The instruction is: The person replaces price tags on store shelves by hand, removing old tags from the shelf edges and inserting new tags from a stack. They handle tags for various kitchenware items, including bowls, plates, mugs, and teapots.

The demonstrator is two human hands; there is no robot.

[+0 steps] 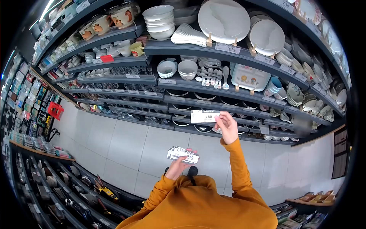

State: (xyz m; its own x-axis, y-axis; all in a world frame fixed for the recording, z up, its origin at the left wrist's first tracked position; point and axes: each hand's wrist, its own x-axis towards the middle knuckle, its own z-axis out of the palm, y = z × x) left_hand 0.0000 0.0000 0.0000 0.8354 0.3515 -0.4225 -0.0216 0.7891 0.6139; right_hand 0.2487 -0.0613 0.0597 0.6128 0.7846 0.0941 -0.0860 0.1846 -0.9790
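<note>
Pinched at its right end by my right hand (227, 127), a white price tag (202, 117) reading 3.80 is held up in front of the lower shelves. My left hand (177, 167) is lower, over the floor near my body, closed around a fanned stack of price tags (183, 155); the top one reads 9.80. Above the raised tag, spoons (212, 78), white bowls (187, 70) and a patterned tray (249, 78) sit on the shelf.
Tableware shelves curve across the front, with stacked bowls (159, 21), large white plates (223, 21) and mugs (122, 17). Shelves of pans and tools (106, 192) stand behind me at the left. A red stool-like object (55, 110) is at the left. Pale floor tiles (122, 143) lie between.
</note>
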